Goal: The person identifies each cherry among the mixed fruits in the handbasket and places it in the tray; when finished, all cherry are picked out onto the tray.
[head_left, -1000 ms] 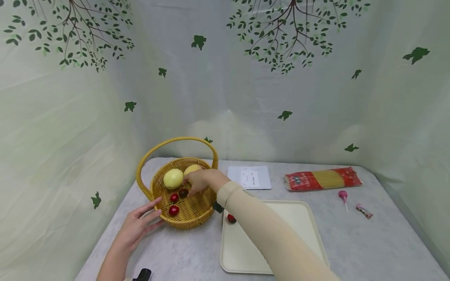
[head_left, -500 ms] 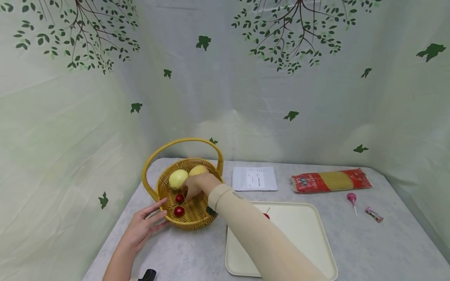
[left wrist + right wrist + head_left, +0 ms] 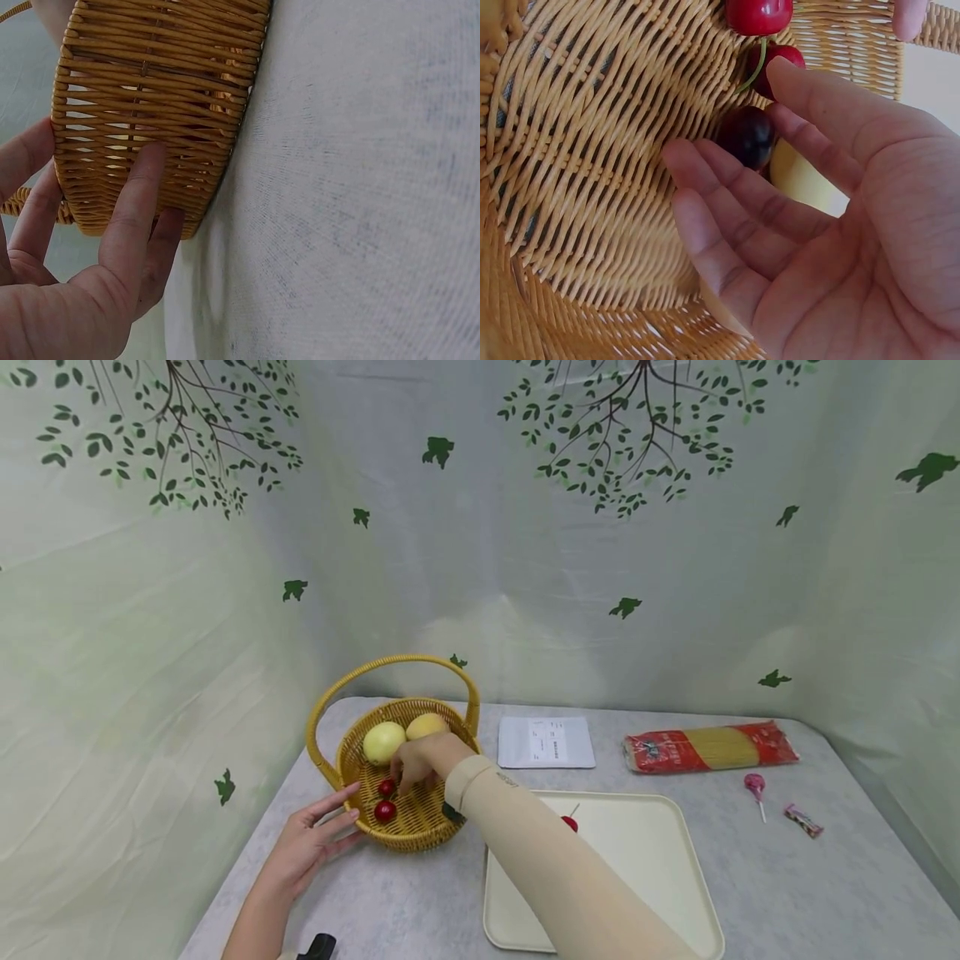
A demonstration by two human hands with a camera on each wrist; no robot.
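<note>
In the head view, a wicker basket [image 3: 412,839] holds a pale yellow fruit [image 3: 384,742], a yellower one [image 3: 427,727] and two red cherries [image 3: 385,811]. My left hand [image 3: 303,843] rests its spread fingers on the basket's left side; its fingertips touch the weave [image 3: 150,97] in the left wrist view. My right hand [image 3: 426,758] reaches inside the basket. The right wrist view shows a dark cherry [image 3: 746,137] between the loosely bent fingers of that hand [image 3: 817,195], with the thumb against a red cherry [image 3: 759,15] [image 3: 791,56] pair's nearer one.
A cream tray [image 3: 637,893] with a red cherry [image 3: 570,823] lies partly under my right sleeve [image 3: 555,860]. Behind it is a white packet [image 3: 546,742]. To the right are a red noodle package [image 3: 708,748], a pink lollipop [image 3: 755,785] and a wrapped candy [image 3: 803,821].
My right hand has moved lower into the basket, over the dark cherry, which the head view no longer shows. My left hand keeps its place on the basket. The head view has shifted slightly.
</note>
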